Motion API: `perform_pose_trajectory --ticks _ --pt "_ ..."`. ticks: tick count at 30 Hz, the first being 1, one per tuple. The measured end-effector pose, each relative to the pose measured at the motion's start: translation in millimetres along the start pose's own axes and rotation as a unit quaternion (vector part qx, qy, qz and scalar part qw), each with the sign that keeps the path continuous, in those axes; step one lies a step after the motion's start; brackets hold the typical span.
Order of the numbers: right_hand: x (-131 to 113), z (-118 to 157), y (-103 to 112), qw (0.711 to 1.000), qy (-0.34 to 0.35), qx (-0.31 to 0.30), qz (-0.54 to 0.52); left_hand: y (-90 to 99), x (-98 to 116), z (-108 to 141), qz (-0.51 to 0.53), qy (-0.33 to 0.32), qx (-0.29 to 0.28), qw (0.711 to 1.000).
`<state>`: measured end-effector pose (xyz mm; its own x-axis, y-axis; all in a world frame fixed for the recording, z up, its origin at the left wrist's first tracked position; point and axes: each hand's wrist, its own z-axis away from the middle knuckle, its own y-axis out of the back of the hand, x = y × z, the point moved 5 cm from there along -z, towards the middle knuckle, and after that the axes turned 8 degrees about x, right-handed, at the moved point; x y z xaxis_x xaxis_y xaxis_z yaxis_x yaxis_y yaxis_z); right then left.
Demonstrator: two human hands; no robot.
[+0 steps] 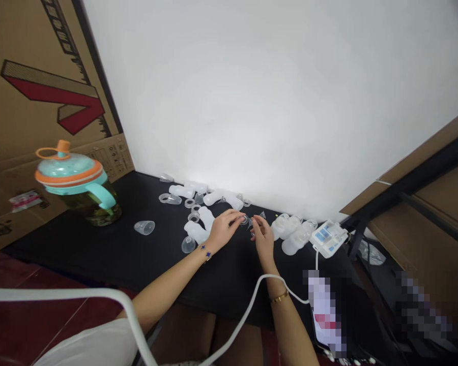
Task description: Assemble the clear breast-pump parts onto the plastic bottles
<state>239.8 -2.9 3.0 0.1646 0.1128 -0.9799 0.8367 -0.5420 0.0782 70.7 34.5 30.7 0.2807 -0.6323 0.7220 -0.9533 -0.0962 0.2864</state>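
My left hand (223,227) pinches a clear plastic ring (245,220) between thumb and fingertips, over the middle of the black table. Close on its right, my right hand (264,238) has its fingers closed around a small clear piece (251,223), mostly hidden, possibly a bottle nipple. White milky bottles (194,232) lie on their sides by my left hand, among loose clear rings (193,217) and a domed clear cap (188,245). Beyond my right hand, several white bottles with clear tops (295,234) lie grouped together.
At left stands a large teal and orange lidded jug (78,188) before a cardboard box (41,76). A clear cap (144,227) lies near it. To the right are a white device (330,238) with a cable (252,300) and a phone (326,315). A white wall backs the table.
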Motion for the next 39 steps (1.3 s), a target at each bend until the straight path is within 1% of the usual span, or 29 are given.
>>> perform_pose_trajectory --ticks 1,3,5,7,12,22,29,32,36,39 --pt "6.2 1.4 -5.4 0.998 -0.051 -0.023 -0.041 0.6 -2.1 -0.7 0.014 0.012 0.002 1.0" --pt "15.1 5.6 -15.9 0.981 -0.139 -0.078 -0.113 0.1 -5.7 -0.9 0.034 0.025 0.005 0.999" --pt "19.1 10.0 -23.0 0.96 -0.197 -0.121 -0.158 -1.4 -8.9 -0.4 0.039 0.032 0.004 0.999" --pt "20.3 12.6 -25.9 0.945 -0.232 -0.139 -0.183 -3.1 -11.7 0.1 0.033 0.04 -0.002 0.999" --pt "21.5 14.0 -26.4 0.916 -0.296 -0.146 -0.227 -4.2 -14.3 0.7 0.01 0.051 -0.012 0.999" --pt "19.3 14.3 -26.1 0.905 -0.309 -0.15 -0.249 -3.9 -10.8 1.0 -0.007 0.04 -0.034 0.999" --pt "24.4 12.9 -26.1 0.902 -0.314 -0.148 -0.257 -6.5 -7.7 2.1 -0.051 0.022 -0.068 0.996" --pt "25.1 13.8 -27.0 0.9 -0.315 -0.154 -0.259 -9.3 -7.7 3.8 -0.067 0.01 -0.082 0.994" --pt "23.0 15.0 -28.5 0.901 -0.299 -0.17 -0.264 -10.9 -4.5 5.5 -0.077 -0.015 -0.094 0.992" --pt "24.4 14.8 -27.3 0.902 -0.305 -0.156 -0.263 -6.4 -0.7 2.7 -0.09 -0.04 -0.085 0.991"
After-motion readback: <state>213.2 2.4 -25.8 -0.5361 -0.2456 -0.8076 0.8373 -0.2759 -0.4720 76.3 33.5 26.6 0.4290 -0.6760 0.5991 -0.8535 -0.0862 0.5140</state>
